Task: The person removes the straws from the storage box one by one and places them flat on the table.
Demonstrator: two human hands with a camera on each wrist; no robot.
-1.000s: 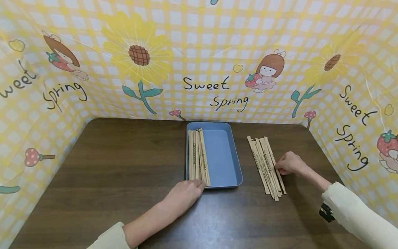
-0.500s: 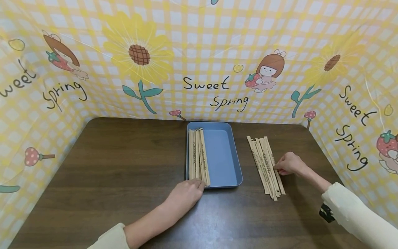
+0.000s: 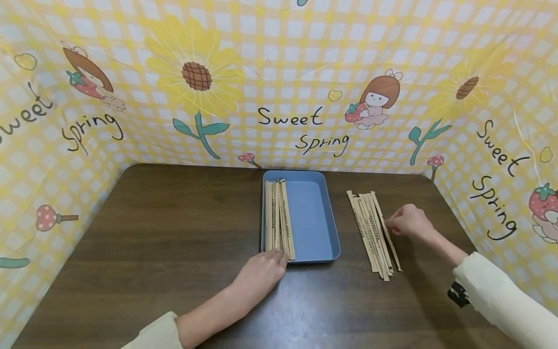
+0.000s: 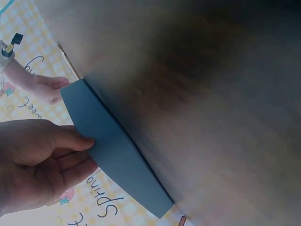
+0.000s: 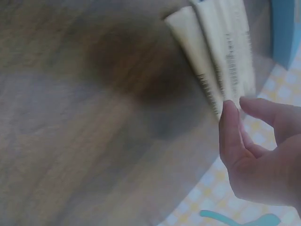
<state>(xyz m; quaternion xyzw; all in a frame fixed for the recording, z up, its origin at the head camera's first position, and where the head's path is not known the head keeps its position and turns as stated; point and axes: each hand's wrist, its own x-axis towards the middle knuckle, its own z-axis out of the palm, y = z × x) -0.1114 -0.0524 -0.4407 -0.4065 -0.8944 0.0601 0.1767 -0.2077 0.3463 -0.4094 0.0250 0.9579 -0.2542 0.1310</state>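
In the head view a blue rectangular tray (image 3: 311, 218) holds several long, thin sticks in printed brown paper wrappers (image 3: 275, 218) along its left side. My left hand (image 3: 259, 275) grips the tray's near edge. From the left wrist its thumb (image 4: 82, 141) lies on the tray's outer wall, with the other fingers behind that wall. To the tray's right lies a loose bunch of similar wrapped sticks (image 3: 368, 232). My right hand (image 3: 409, 220) pinches the rightmost wrapped stick (image 3: 394, 252), whose near end stands apart from the bunch. Fingertips hide part of it in the right wrist view.
A dark brown wooden table (image 3: 183, 223) bears everything. Yellow checked cloth (image 3: 279, 77) with printed flowers and lettering rises behind and at both sides. A small black device (image 3: 458, 294) sits at the right sleeve.
The rightmost stick's near end closed in on the bunch, then swung out to the right. My right hand has shifted slightly up and right. The left hand stays at the tray edge.
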